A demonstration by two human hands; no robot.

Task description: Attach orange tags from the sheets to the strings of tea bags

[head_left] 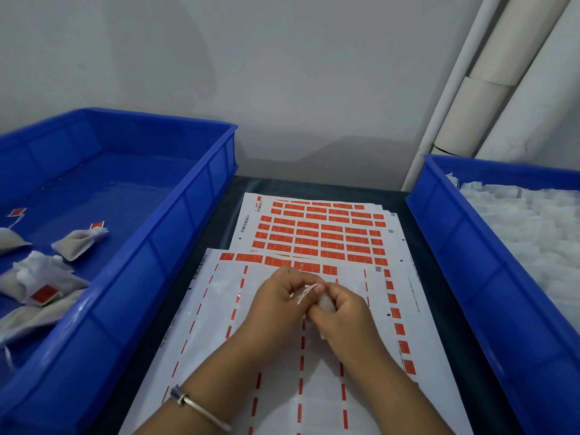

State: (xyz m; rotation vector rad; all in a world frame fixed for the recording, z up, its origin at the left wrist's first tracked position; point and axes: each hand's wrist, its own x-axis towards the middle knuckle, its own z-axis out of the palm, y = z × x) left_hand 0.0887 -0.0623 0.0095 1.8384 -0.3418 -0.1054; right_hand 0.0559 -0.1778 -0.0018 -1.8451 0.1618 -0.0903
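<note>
Over the near sheet (219, 324), mostly stripped of its orange tags, my two hands meet. My right hand (340, 312) grips a small white tea bag (324, 302), largely hidden in its fingers. My left hand (277, 301) pinches the bag's pale string (306, 291) between thumb and fingertips. A fuller sheet of orange tags (317, 230) lies further back on the dark table.
A blue crate (175, 215) on the left holds several tea bags with orange tags (45, 293) attached. Another blue crate (470, 246) on the right is filled with white untagged tea bags (533, 227). White pipes (470, 89) lean in the back right corner.
</note>
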